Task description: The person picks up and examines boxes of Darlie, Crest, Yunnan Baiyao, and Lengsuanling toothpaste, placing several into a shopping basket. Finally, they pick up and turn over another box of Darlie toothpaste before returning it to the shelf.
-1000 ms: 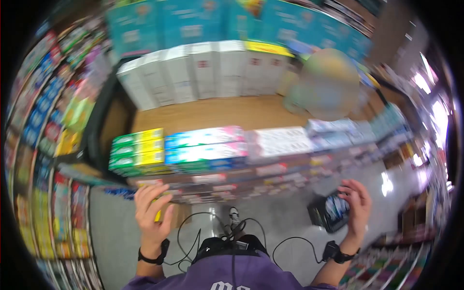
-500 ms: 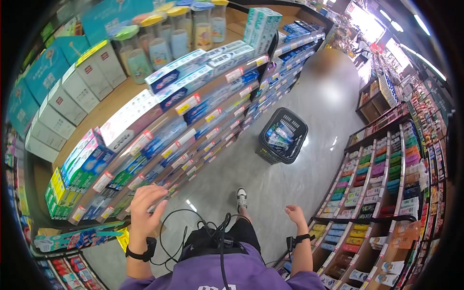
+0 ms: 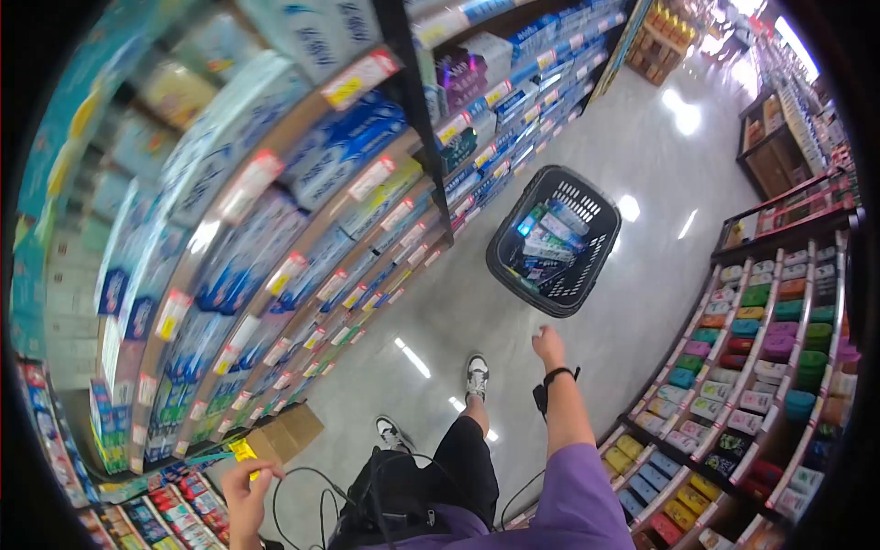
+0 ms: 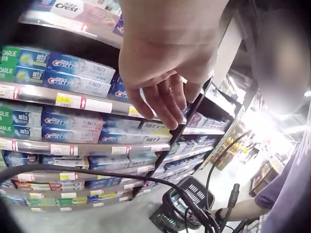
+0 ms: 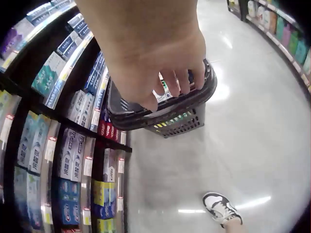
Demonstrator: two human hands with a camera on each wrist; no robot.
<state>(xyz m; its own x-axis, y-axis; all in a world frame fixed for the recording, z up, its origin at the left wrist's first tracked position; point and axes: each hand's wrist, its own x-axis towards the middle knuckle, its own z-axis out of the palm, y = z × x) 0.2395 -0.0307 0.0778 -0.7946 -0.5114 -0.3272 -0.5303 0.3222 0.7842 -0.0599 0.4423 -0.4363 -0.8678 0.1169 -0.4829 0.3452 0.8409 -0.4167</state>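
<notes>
A black shopping basket (image 3: 598, 225) stands on the floor ahead, with several toothpaste-like boxes (image 3: 552, 240) inside. My right hand (image 3: 547, 346) hangs just short of its near rim, fingers loosely curled around nothing. In the right wrist view those fingers (image 5: 182, 80) overlap the basket rim (image 5: 160, 115). Low at the left, my left hand (image 3: 246, 495) hangs by the shelf's end, its fingers loosely bent and holding nothing. The left wrist view has this hand (image 4: 167, 63) in front of shelved toothpaste boxes (image 4: 80, 68).
A tall shelf of boxed toothpaste (image 3: 247, 247) runs along the left. Racks of colourful packs (image 3: 733, 367) line the right side. Grey floor (image 3: 431, 321) lies between. A cardboard box (image 3: 289, 431) sits at the left shelf's foot, and black cables (image 3: 316, 486) hang at my waist.
My view has turned right along the aisle, and the basket now appears larger and nearer. The right hand has reached forward toward it; the left hand has dropped lower.
</notes>
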